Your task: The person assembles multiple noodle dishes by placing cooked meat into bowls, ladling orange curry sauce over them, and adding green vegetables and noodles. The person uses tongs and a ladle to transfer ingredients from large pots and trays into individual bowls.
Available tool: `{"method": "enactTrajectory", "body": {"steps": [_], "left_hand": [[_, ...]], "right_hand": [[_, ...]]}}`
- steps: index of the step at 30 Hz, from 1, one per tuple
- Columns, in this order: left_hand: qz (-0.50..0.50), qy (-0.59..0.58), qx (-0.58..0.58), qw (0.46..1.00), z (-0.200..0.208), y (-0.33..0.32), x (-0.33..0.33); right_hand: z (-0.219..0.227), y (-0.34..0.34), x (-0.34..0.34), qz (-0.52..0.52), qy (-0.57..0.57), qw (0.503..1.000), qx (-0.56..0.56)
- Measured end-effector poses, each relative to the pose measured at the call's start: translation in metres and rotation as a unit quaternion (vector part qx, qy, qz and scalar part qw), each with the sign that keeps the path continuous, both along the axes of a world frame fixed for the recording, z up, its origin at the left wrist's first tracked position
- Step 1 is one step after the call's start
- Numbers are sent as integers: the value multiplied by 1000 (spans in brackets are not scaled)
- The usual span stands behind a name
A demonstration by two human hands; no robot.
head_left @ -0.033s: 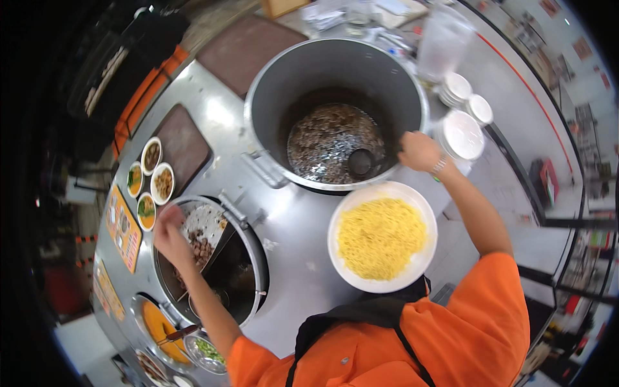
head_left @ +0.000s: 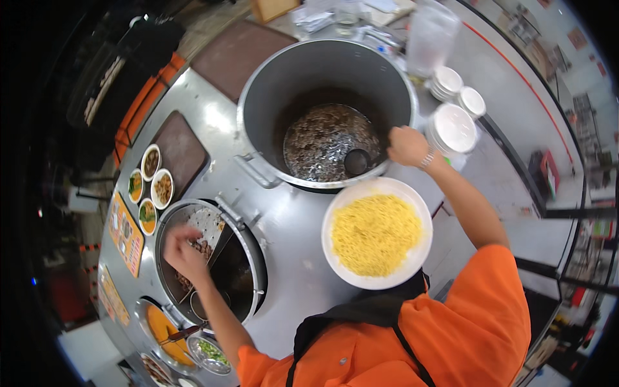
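Observation:
My right hand [head_left: 409, 147] is closed at the right rim of a tall metal stockpot [head_left: 258, 97]. It grips the handle of a dark ladle [head_left: 356, 162], whose bowl rests on the dark, glistening broth [head_left: 322, 138] inside. My left hand [head_left: 187, 253], smeared by motion, hovers over a divided round pot [head_left: 261, 284]; its fingers cannot be made out. Chopped brown meat [head_left: 201, 249] lies on the pot's far-left side, with dark liquid on the other. Close to my body stands a wide white bowl [head_left: 422, 248] heaped with yellow noodles [head_left: 374, 233].
Small filled cups [head_left: 162, 187] stand beside a brown tray [head_left: 184, 148] at left. Nearer are an orange sauce pot [head_left: 158, 326] and a bowl of chopped greens [head_left: 209, 351]. Stacked white bowls [head_left: 453, 129] and a clear plastic container [head_left: 432, 39] stand right of the stockpot.
My left hand has shifted slightly right and nearer to me over the divided pot. My right hand still grips the ladle. The whole view has shifted a little.

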State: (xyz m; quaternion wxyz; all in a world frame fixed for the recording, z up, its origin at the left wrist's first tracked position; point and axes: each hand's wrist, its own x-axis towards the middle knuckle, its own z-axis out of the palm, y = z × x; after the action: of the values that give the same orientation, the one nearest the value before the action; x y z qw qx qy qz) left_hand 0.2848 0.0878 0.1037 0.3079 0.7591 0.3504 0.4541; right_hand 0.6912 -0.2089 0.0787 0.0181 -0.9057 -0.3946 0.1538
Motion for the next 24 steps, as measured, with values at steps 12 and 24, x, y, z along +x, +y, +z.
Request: {"method": "enactTrajectory", "body": {"steps": [12,24], "left_hand": [[-410,109,-36,905,94,-257,305],[-418,338,243,807,-94,-296,560]], "right_hand": [[-65,-45,-11,47,-130,965,221],[-20,-235,-16,138,232,840,471]]}}
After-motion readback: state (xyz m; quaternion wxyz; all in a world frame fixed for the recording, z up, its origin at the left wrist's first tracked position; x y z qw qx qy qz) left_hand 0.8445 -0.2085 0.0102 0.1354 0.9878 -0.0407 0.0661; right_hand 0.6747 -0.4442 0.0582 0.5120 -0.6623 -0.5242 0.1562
